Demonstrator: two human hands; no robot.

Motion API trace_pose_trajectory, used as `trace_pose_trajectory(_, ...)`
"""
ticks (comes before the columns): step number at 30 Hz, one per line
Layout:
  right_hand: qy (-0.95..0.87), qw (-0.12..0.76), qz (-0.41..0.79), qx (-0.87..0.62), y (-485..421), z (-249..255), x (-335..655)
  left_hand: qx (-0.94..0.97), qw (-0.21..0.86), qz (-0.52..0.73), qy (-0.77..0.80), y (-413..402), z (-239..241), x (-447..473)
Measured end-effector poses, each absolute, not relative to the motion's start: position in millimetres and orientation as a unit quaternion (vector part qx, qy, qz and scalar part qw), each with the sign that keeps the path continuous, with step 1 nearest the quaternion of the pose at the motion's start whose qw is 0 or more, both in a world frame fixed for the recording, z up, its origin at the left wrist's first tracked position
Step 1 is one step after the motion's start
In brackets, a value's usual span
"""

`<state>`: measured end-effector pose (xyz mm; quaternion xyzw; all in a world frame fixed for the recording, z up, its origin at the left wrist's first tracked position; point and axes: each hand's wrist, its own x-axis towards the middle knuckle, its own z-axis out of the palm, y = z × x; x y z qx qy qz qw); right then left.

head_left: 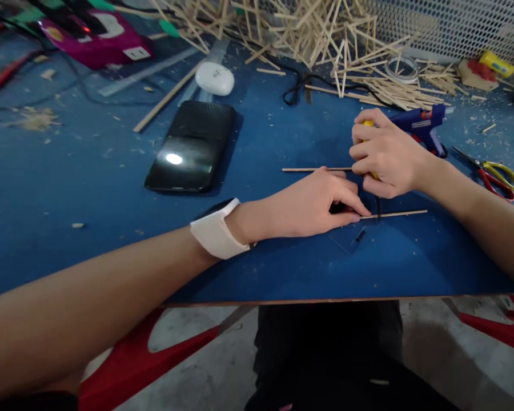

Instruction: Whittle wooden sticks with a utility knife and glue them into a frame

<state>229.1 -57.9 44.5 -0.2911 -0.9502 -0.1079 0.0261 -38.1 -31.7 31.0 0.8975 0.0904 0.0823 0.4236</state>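
Observation:
My left hand (310, 202) lies low on the blue tabletop, its thumb and index finger pressed on a thin wooden stick (406, 214). Wrapped in the closed fingers of my right hand (388, 153) is a yellow utility knife (369, 123), mostly hidden by the fingers. Its dark blade (378, 209) points down and meets the stick just right of my left fingertips. A second thin stick (297, 169) runs behind my left hand, partly covered by it. Near the left thumb lies a small clear piece with a dark mark (358, 236).
A black phone (192, 145) and a white earbud case (215, 79) lie left. Beyond my right hand are a blue glue gun (424, 123) and red-and-yellow scissors (492, 171). Piled sticks (308, 28), a tape roll (401, 68) and a magenta device (98, 40) line the back.

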Motion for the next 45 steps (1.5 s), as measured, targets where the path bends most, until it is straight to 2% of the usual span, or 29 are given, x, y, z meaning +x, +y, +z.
trace_pose_trajectory(6,-0.953,0.057,-0.097,-0.282,-54.4,41.6,226.1,0.898,0.422,0.069,0.1,-29.8,30.2,-39.0)
trace_pose_trajectory(18,-0.949,-0.013,-0.092,-0.301,-59.8,51.7,214.6,0.909,0.401,0.065,0.093,-30.2,29.7,-40.1)
trace_pose_trajectory(23,-0.954,0.031,-0.089,-0.283,-59.5,51.1,215.7,0.909,0.404,0.063,0.086,-30.0,29.4,-40.2)
trace_pose_trajectory(30,-0.946,-0.003,-0.094,-0.311,-61.7,51.7,213.8,0.91,0.401,0.059,0.084,-30.1,30.2,-39.7)
trace_pose_trajectory(37,-0.95,0.049,-0.096,-0.293,-59.6,48.9,218.3,0.914,0.393,0.058,0.079,-29.0,28.3,-40.5)
trace_pose_trajectory(45,-0.947,0.009,-0.087,-0.308,-61.0,46.9,215.4,0.918,0.385,0.056,0.082,-29.8,27.3,-41.4)
